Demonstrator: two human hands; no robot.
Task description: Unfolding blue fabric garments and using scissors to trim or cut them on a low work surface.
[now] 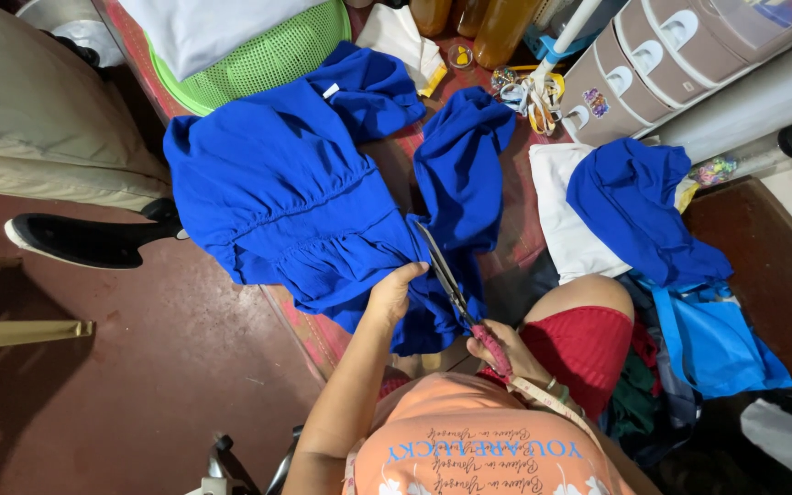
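On the floor, right hand (pixel 506 346) scissors (pixel 451 280) cut blue garment (pixel 286 192).

A bright blue dress (pixel 277 183) lies spread across the floor, gathered at the waist, its crumpled lower end pulled up toward the person. A pair of scissors (pixel 456 289) with long grey blades and pink handles lies slantwise over that end, tips pointing away, blades slightly apart on the cloth.
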